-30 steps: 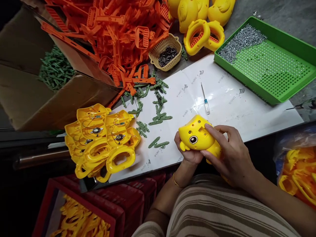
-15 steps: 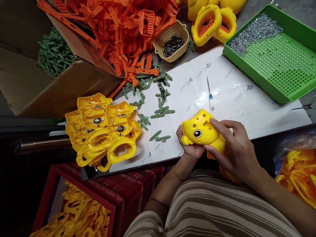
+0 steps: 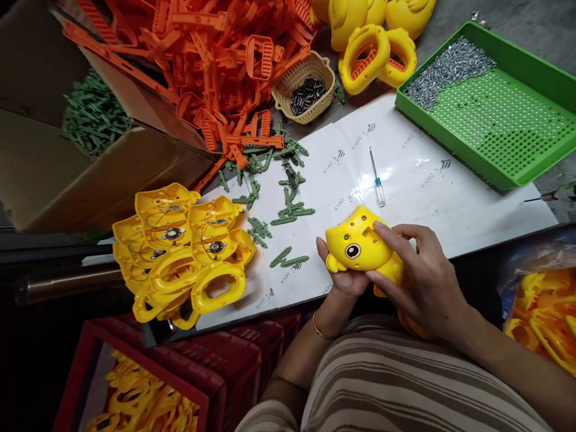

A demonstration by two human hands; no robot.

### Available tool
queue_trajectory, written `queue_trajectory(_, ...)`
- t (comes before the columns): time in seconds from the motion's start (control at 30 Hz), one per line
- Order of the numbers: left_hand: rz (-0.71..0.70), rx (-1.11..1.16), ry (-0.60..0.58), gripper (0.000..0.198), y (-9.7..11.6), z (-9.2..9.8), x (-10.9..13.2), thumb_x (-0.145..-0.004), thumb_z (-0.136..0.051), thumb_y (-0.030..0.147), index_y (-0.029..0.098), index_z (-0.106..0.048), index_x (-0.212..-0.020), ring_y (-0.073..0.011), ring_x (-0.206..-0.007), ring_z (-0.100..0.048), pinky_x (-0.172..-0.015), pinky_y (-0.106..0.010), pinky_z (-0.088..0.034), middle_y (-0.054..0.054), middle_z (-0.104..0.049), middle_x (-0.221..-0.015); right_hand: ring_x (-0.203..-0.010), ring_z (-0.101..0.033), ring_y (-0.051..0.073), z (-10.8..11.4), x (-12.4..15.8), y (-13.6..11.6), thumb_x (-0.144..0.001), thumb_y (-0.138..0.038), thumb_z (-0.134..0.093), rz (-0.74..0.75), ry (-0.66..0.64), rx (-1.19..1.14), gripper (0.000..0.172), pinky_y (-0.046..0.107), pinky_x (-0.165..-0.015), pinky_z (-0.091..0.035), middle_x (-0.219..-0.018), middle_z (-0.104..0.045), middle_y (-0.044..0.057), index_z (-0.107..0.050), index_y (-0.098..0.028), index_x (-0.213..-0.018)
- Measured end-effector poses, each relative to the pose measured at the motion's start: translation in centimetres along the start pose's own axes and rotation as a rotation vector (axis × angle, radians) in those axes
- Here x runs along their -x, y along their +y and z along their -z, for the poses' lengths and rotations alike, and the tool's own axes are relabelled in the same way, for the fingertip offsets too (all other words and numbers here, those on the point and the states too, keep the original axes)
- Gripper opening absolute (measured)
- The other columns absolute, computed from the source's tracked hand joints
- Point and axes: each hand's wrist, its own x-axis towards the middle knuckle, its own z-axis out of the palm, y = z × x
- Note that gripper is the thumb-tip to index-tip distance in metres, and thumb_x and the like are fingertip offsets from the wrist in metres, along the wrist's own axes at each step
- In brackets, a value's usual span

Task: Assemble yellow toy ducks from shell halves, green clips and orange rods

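Both hands hold a yellow plastic duck toy (image 3: 363, 245) at the table's front edge. Its round printed eye and several screw holes face up. My left hand (image 3: 344, 277) cups the toy from below and from the left, with most of its fingers hidden under it. From the right, my right hand (image 3: 423, 276) grips it, index fingertip beside a notch in the top and thumb along the lower side. A screwdriver (image 3: 378, 183) with a clear and blue handle lies on the white sheet just beyond the toy.
Left on the table are open yellow toy shells (image 3: 180, 240) with wired speakers. Green plastic pieces (image 3: 292, 210) lie scattered. Behind are orange parts (image 3: 202, 66), a small basket (image 3: 326, 105) of dark metal pieces and a green tray (image 3: 517, 174) of screws. A red crate (image 3: 204, 405) stands below left.
The camera view has shifted slightly, so the table's things sit a little lower and further left. Both hands keep nearly the same hold on the duck toy.
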Motion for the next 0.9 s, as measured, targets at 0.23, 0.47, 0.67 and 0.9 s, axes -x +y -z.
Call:
queue_trajectory(0.23, -0.02, -0.022, 0.079, 0.065, 0.1, -0.4, -0.1, -0.069, -0.057, 0.075, 0.02, -0.071, -0.1, -0.0337, -0.116, -0.062, -0.097, -0.044, -0.052, -0.009, -0.073, -0.103, -0.104, -0.055, 0.03, 0.0, 0.0, 0.6, -0.089, -0.047, -0.061, 0.003, 0.007, -0.029, 0.065, 0.047, -0.079, -0.056, -0.119, -0.05, 0.015, -0.041, -0.025, -0.147)
queue_trajectory(0.47, -0.011, -0.079, 0.012, 0.065, 0.1, -0.8, -0.4, -0.064, -0.064, 0.076, 0.021, -0.073, -0.098, -0.037, -0.122, -0.058, -0.098, -0.047, -0.052, -0.007, -0.075, -0.102, -0.109, -0.054, 0.031, 0.4, 0.0, 1.2, -0.087, -0.043, -0.066, -0.004, 0.006, -0.092, 0.074, 0.05, -0.088, -0.054, -0.118, -0.051, 0.014, -0.035, -0.029, -0.152)
queue_trajectory(0.67, 0.028, -0.107, 0.01, 0.068, 0.4, -0.8, -0.5, -0.07, -0.055, 0.08, 0.021, -0.074, -0.097, -0.0363, -0.122, -0.059, -0.099, -0.048, -0.052, -0.006, -0.076, -0.098, -0.106, -0.056, 0.03, 0.3, 0.1, 1.0, -0.087, -0.043, -0.067, -0.034, 0.006, -0.091, 0.074, 0.047, -0.083, -0.056, -0.118, -0.051, 0.013, -0.034, -0.03, -0.152)
queue_trajectory(0.9, 0.08, -0.087, -0.065, 0.065, 1.1, -0.4, -0.6, -0.071, -0.06, 0.076, 0.02, -0.074, -0.102, -0.0339, -0.124, -0.058, -0.102, -0.046, -0.049, -0.006, -0.075, -0.109, -0.107, -0.055, 0.029, -0.6, 0.1, 1.3, -0.088, -0.044, -0.065, -0.032, 0.011, -0.094, 0.073, 0.045, -0.08, -0.057, -0.118, -0.05, 0.013, -0.034, -0.028, -0.151)
